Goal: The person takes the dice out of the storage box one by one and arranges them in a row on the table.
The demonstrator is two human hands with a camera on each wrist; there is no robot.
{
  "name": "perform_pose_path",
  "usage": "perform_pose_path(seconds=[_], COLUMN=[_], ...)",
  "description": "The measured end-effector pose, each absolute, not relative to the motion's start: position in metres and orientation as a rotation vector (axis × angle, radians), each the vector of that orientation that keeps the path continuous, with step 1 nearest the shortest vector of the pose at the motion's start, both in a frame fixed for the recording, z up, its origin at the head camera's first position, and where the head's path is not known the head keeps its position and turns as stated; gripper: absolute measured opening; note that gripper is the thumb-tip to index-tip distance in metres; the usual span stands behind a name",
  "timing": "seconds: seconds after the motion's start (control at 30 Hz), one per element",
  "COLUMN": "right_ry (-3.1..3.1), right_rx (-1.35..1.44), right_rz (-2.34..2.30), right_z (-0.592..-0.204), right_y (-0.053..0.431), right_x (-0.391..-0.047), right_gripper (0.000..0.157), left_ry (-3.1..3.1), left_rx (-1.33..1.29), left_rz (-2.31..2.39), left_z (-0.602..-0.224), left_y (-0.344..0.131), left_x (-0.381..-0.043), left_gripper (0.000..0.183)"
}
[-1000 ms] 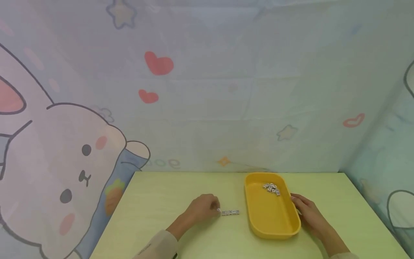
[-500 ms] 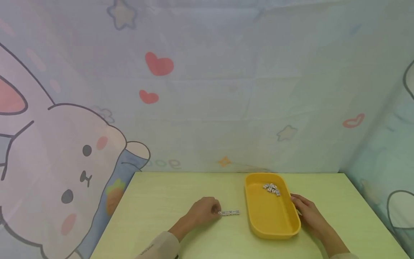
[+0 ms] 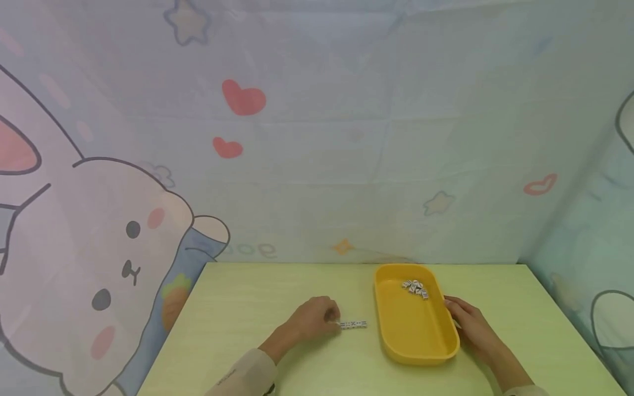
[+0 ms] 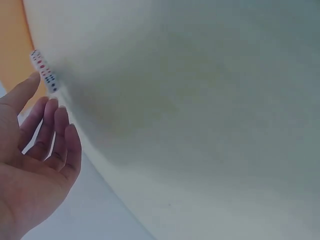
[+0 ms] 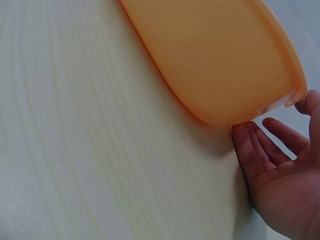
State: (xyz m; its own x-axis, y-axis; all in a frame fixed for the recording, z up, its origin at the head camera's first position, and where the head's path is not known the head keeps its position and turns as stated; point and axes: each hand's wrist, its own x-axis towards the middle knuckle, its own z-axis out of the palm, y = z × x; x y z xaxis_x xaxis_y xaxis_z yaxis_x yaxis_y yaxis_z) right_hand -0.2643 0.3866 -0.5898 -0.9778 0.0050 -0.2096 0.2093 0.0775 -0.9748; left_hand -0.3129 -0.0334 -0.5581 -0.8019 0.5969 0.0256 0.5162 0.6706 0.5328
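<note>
A short row of white dice (image 3: 353, 325) with dark and red dots lies on the table, left of a yellow tray (image 3: 417, 360). My left hand (image 3: 313, 319) is at the row's left end, thumb and fingertips around the end die (image 4: 53, 87), which the fingers hide in the head view. At the tray's right side, my right hand (image 3: 470, 324) holds the wall, thumb (image 5: 302, 105) at the rim and fingers (image 5: 245, 137) against the outside below. Inside the tray's far end lies a small heap of dice (image 3: 415, 288).
The pale wood-grain table (image 3: 238, 297) runs back to a printed cloth backdrop (image 3: 317, 181) with a cartoon rabbit. A second cloth (image 3: 604, 220) hangs along the right side.
The end die was tilted beside the row; now it lines up with the row, under my left fingers. My left hand has shifted slightly right. My right hand and the tray have barely moved.
</note>
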Motion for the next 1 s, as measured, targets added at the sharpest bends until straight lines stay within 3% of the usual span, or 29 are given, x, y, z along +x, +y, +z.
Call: perform_pose_path(seconds=[0.53, 1.0], right_ry=[2.194, 2.216], right_rx=[0.235, 0.215], right_rz=[-2.011, -1.993], right_z=[-0.59, -0.59], right_y=[0.386, 0.386], right_x=[-0.266, -0.265], right_gripper=[0.075, 0.074], left_ry=[2.777, 2.738], left_rx=[1.194, 1.249], left_rz=[0.689, 0.807], left_z=[-0.504, -0.516], left_y=[0.02, 0.089], left_x=[-0.34, -0.351], left_gripper=[0.034, 0.042])
